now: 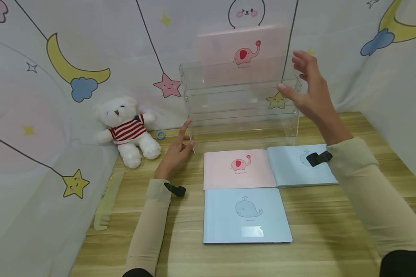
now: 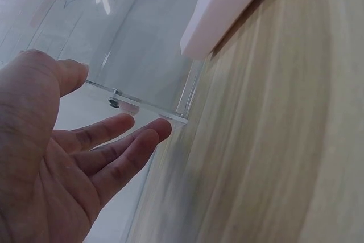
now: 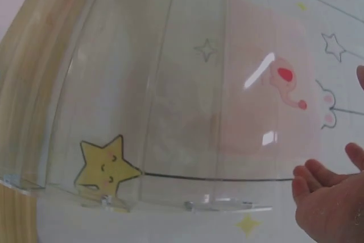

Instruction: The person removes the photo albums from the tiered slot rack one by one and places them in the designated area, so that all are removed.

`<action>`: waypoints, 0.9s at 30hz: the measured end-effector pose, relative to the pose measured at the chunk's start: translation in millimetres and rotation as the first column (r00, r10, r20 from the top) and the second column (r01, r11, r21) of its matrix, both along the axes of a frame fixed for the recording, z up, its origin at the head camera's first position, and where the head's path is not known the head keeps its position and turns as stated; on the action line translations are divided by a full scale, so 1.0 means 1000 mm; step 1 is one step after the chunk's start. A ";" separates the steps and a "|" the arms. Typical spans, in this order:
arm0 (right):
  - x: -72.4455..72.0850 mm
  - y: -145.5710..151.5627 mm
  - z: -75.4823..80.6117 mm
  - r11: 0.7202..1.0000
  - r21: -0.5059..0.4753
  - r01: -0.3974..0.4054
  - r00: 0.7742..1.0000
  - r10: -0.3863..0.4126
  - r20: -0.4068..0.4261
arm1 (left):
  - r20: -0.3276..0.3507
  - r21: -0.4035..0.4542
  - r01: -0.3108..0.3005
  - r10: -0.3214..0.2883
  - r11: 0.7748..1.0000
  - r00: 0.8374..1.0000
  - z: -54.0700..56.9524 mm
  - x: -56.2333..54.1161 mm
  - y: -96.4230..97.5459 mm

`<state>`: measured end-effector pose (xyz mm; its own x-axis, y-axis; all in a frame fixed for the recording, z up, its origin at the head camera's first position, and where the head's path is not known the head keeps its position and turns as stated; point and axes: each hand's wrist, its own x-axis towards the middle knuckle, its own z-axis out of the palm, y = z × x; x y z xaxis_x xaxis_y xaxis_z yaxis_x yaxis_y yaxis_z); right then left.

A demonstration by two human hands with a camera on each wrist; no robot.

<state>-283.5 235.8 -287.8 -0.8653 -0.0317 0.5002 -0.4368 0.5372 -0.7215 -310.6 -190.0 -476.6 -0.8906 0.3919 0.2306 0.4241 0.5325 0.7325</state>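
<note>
A clear tiered acrylic rack (image 1: 239, 125) stands at the back of the table. A pink elephant book (image 1: 218, 50) is upright in its top tier. My left hand (image 1: 176, 154) is at the rack's lower left side; in the left wrist view its fingers (image 2: 122, 166) are extended, tips at the clear side panel (image 2: 145, 105). My right hand (image 1: 312, 88) is raised by the rack's upper right end, thumb and fingers spread, holding nothing. In front of the rack lie another pink elephant book (image 1: 218, 171), a blue book (image 1: 287, 169) partly behind my right sleeve, and a blue whale book (image 1: 222, 215).
Left of the rack sits a white teddy bear (image 1: 128, 129) in a striped shirt. A small blue ring (image 1: 161, 135) lies beside it, and a pale green comb (image 1: 107, 202) is near the table's left edge. Printed white cloth (image 1: 208, 15) hangs behind.
</note>
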 end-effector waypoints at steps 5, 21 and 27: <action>-0.013 0.000 0.013 0.999 0.019 0.029 0.999 -0.029 -0.016 | 0.000 0.004 0.002 -0.002 1.000 1.000 -0.001 -0.002 0.001; -0.067 -0.010 0.048 0.988 0.079 0.130 0.984 -0.139 0.113 | 0.010 0.008 -0.006 0.005 1.000 1.000 0.002 0.001 0.003; -0.076 -0.016 0.052 0.990 0.064 0.128 0.980 -0.136 0.144 | 0.010 0.003 -0.007 0.007 1.000 1.000 0.000 0.001 0.002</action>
